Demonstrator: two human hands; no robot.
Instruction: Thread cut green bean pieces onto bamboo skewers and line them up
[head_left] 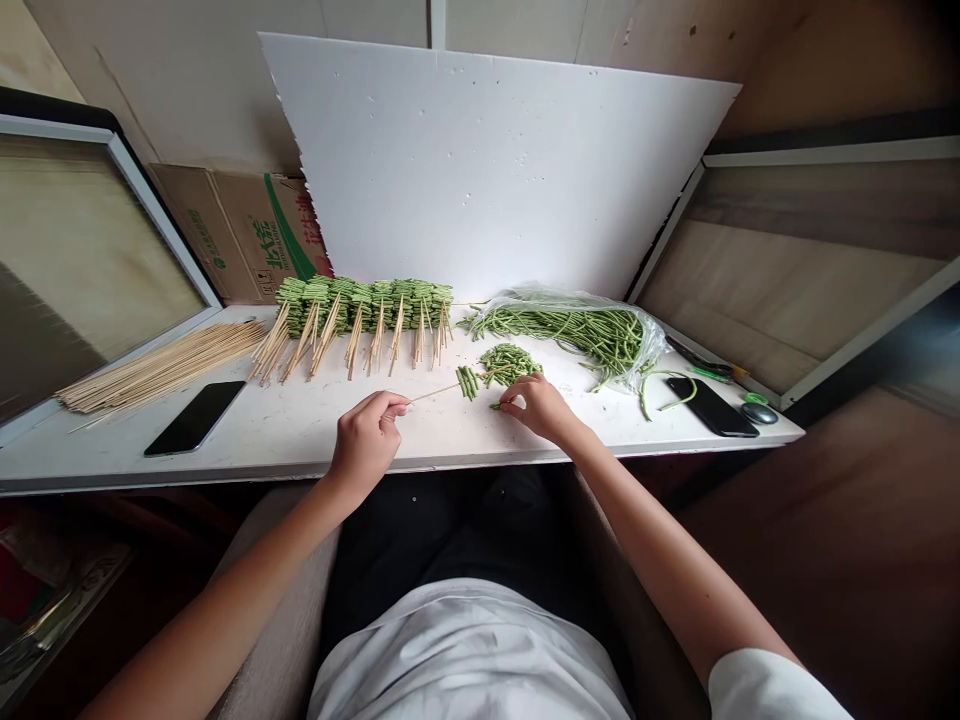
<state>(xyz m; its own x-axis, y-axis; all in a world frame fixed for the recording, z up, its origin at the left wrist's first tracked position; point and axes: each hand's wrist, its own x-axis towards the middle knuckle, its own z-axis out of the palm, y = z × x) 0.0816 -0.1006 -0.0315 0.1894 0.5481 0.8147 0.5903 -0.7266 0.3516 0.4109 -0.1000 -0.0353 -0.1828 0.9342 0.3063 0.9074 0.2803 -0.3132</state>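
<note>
My left hand is closed around the end of a thin bamboo skewer, which points to the right just above the table. Several short green bean pieces sit side by side near the skewer's far end. Right of them, my right hand pinches a cut green bean piece, mostly covered by the fingers. Just behind that hand lies a small heap of cut bean pieces.
Stacked bean skewers line the back, sticks toward me. Bare bamboo skewers and a phone lie left. A plastic bag of long beans and another phone lie right. A white board stands behind the table.
</note>
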